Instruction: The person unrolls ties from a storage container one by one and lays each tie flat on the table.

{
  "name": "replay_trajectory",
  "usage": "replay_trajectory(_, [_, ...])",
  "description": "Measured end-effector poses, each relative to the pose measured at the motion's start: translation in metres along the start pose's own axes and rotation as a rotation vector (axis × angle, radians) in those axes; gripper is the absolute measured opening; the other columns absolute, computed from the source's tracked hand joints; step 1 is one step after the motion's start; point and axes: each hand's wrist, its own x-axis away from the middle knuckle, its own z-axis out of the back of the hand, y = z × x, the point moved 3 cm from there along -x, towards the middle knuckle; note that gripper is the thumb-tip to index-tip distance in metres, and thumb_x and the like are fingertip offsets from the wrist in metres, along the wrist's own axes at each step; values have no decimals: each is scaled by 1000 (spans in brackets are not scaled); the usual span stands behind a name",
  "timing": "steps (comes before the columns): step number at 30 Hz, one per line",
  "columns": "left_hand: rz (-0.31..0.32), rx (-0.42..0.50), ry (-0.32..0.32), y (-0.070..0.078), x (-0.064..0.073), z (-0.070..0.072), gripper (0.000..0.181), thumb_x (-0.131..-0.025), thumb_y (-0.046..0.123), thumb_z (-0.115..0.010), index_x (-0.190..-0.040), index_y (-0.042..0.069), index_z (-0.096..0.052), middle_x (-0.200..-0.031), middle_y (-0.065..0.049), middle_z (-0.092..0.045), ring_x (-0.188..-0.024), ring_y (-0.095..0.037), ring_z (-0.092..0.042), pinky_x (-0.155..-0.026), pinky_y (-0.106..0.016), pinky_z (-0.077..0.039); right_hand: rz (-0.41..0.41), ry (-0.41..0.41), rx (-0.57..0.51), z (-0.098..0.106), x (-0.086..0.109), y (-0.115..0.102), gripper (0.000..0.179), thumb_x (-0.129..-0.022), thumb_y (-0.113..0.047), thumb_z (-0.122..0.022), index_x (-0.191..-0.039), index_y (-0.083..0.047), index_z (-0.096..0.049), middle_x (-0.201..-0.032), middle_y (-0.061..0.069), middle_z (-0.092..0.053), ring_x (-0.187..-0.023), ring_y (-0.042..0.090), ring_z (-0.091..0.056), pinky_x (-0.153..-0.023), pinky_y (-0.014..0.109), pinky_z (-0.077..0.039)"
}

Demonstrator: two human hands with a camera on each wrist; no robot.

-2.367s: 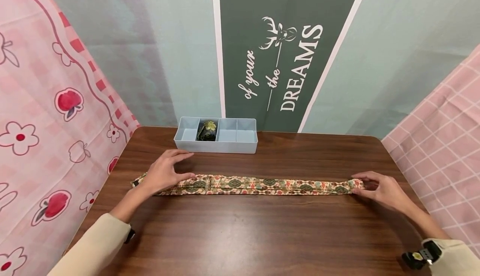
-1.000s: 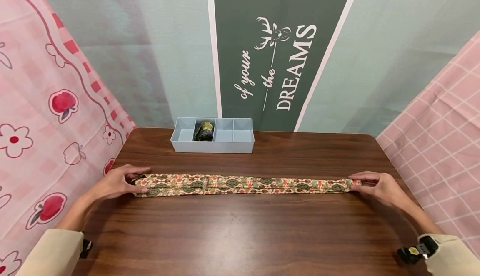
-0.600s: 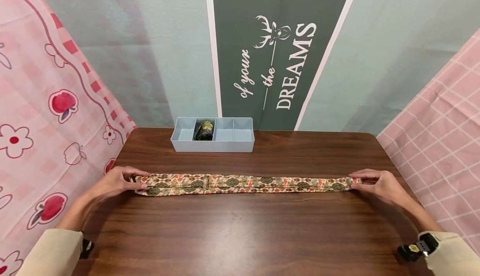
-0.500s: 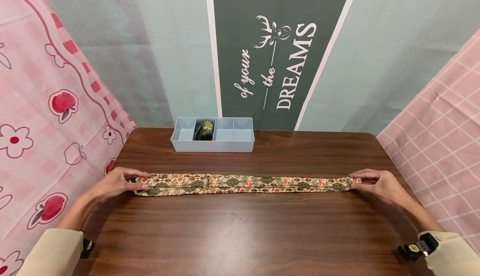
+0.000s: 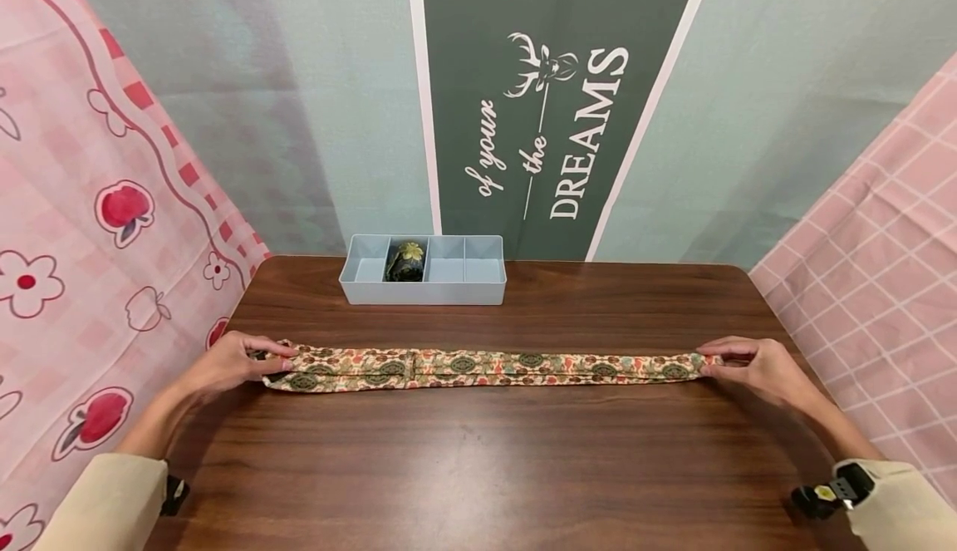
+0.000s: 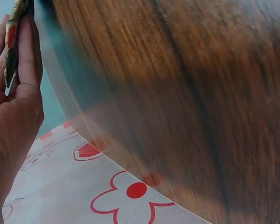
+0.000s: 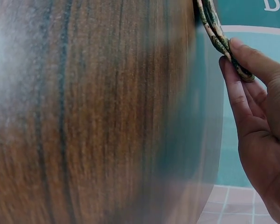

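A necktie [image 5: 508,367] with a cream, red and green pattern lies across the table, folded lengthwise with its wider end at the left. My left hand [image 5: 224,366] pinches that wide end between thumb and fingers. At the narrow right end, my right hand [image 5: 764,374] pinches the tie. In the left wrist view, the tie's edge [image 6: 11,46] shows between the left hand's thumb and fingers. The right wrist view has folded layers of the tie [image 7: 217,37] between the thumb and fingers of the right hand [image 7: 263,112].
A light blue box [image 5: 426,293] with several compartments stands at the table's back edge. A dark rolled item with a yellow-green leaf pattern [image 5: 407,262] sits in its second compartment from the left. Patterned cloths hang around the brown wooden table [image 5: 463,468].
My left hand has moved left along the necktie to its wide end and now pinches it there. A corner of that end has lifted slightly. The right hand has stayed at the narrow end.
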Motion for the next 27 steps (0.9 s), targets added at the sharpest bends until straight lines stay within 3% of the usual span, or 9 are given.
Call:
replay_trajectory(7, [11, 71, 23, 1, -1, 5, 26, -92, 16, -84, -114, 2, -83, -118, -16, -78, -102, 4, -63, -79, -15, -49, 22, -3, 53, 5, -4, 1, 26, -77, -2, -92, -102, -8, -84, -94, -15, -79, -77, -10, -66, -64, 9, -50])
replay_trajectory(14, [19, 164, 8, 2, -1, 17, 30, -94, 13, -81, -119, -5, -78, -119, -6, -79, -106, 9, -62, -81, -20, -54, -11, -25, 47, 12, -10, 1, 24, -81, -5, -91, -104, -11, -85, -98, -14, -80, -79, -7, -68, -64, 11, -52])
replay_trajectory(21, [47, 79, 28, 5, 0, 32, 32, -97, 21, -80, -121, 1, -80, -119, 8, -78, -109, 15, -57, -85, -13, -48, 13, -16, 29, 21, -18, -3, 27, -79, 0, -91, -103, -9, -85, -97, -8, -81, -84, -11, -66, -69, 8, -50])
replay_trajectory(27, [64, 111, 16, 7, -6, 39, 34, -99, 24, -77, -124, 1, -78, -118, 13, -77, -108, 12, -59, -86, -16, -51, 11, -26, 29, 29, -28, -5, 25, -81, 0, -90, -105, -6, -84, -97, -11, -81, -82, -9, -68, -68, 9, -51])
